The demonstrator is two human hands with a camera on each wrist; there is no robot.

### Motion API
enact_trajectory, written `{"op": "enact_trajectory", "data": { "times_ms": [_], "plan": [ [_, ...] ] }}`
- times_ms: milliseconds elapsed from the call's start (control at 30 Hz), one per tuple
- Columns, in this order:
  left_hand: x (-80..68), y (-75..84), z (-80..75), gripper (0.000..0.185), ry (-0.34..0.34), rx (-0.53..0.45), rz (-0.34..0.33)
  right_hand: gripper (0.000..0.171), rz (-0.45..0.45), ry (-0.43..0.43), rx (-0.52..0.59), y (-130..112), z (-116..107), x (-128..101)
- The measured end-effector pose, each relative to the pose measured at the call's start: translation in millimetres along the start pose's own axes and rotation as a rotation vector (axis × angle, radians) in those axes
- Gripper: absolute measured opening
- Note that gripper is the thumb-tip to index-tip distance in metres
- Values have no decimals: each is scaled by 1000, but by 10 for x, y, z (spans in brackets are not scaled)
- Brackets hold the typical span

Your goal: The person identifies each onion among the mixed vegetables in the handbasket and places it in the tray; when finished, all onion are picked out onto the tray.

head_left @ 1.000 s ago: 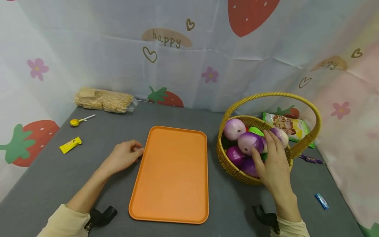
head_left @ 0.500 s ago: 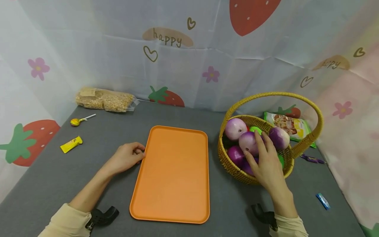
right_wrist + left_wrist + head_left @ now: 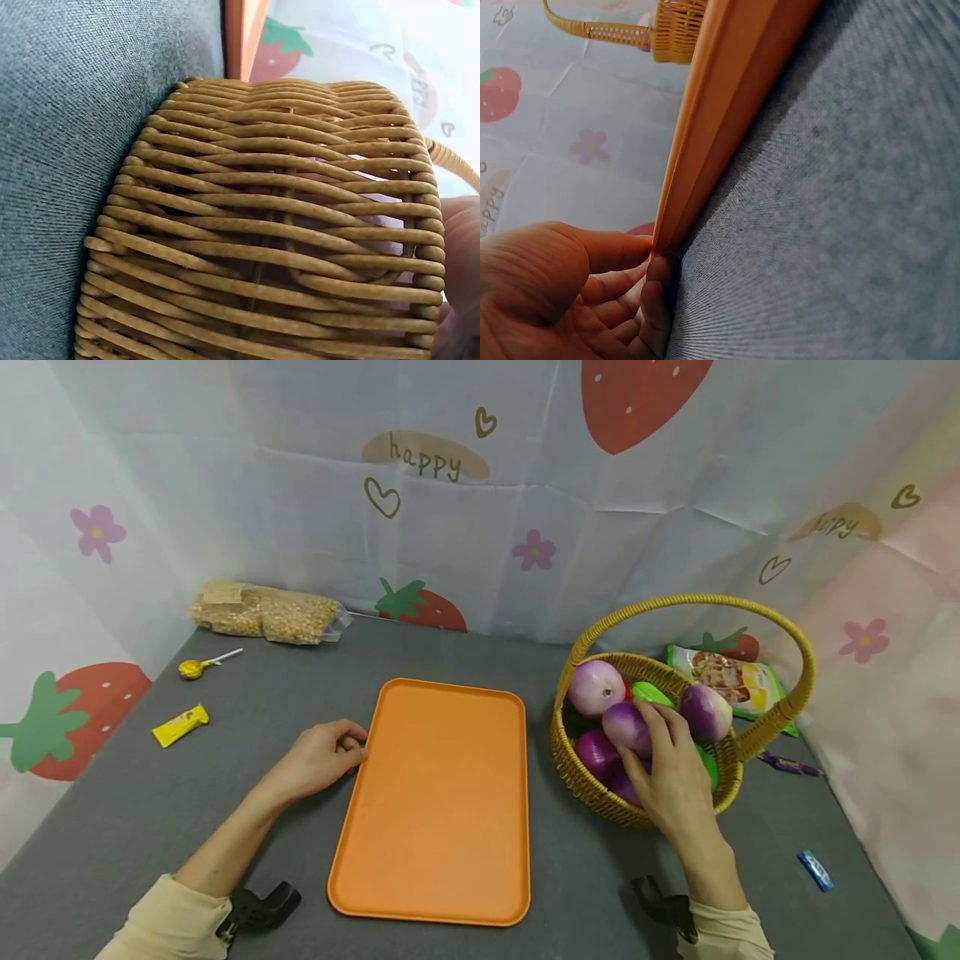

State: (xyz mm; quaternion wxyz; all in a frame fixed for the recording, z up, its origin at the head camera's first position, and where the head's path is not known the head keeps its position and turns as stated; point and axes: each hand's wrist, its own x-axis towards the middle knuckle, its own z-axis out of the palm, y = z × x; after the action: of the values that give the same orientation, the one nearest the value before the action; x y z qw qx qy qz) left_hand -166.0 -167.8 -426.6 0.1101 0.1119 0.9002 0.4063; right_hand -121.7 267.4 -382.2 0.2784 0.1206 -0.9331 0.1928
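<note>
My left hand (image 3: 318, 756) holds the left rim of an orange tray (image 3: 435, 802), thumb on the rim and fingers curled beneath it in the left wrist view. Inside a yellow wicker basket (image 3: 577, 785), my right hand (image 3: 678, 777) grips a purple onion (image 3: 625, 727) between thumb and fingers. Around that onion lie a paler onion (image 3: 596, 687), a darker purple onion (image 3: 596, 752) and a purple-and-white onion (image 3: 705, 712). Bright green pieces (image 3: 651, 693) show among them. In the right wrist view, the basket's woven side (image 3: 262, 225) hides most of my right hand.
The basket's tall handle (image 3: 697, 600) arches above the onions. Behind it lies a green snack packet (image 3: 731, 681); small wrapped candies (image 3: 815, 870) lie to its right. At the left are a bag of grains (image 3: 266, 612), a lollipop (image 3: 193, 669) and a yellow packet (image 3: 180, 725).
My right hand has moved left inside the basket, off the purple-and-white onion's side, and its fingers have closed round the middle purple onion. My left hand stays at the tray's rim.
</note>
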Motion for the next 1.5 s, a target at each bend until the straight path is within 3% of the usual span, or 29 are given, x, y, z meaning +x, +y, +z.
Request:
{"op": "enact_trajectory", "data": {
  "times_ms": [167, 533, 767, 967, 1167, 1333, 1500],
  "plan": [
    [-2, -5, -4, 28, 3, 0, 3, 66, 29, -6, 18, -11, -8, -14],
    [-3, -13, -8, 29, -10, -11, 2, 45, 126, -86, 29, -68, -71, 9],
    [-8, -28, -20, 30, -15, -15, -6, 50, 94, 1, 81, -110, -92, 17],
    [4, -30, -12, 31, -19, -14, -6, 59, -4, 154, 152, -276, -192, 51],
    [19, -31, -12, 29, -24, -15, -2, 61, -212, 176, 219, -681, -164, 127],
    [20, -44, -6, 29, -22, -15, -4, 61, -388, 49, 207, -1043, 11, 182],
    [7, -43, -3, 28, -17, -21, -6, 63, -509, -110, 150, -1271, 287, 80]
  ]
}}
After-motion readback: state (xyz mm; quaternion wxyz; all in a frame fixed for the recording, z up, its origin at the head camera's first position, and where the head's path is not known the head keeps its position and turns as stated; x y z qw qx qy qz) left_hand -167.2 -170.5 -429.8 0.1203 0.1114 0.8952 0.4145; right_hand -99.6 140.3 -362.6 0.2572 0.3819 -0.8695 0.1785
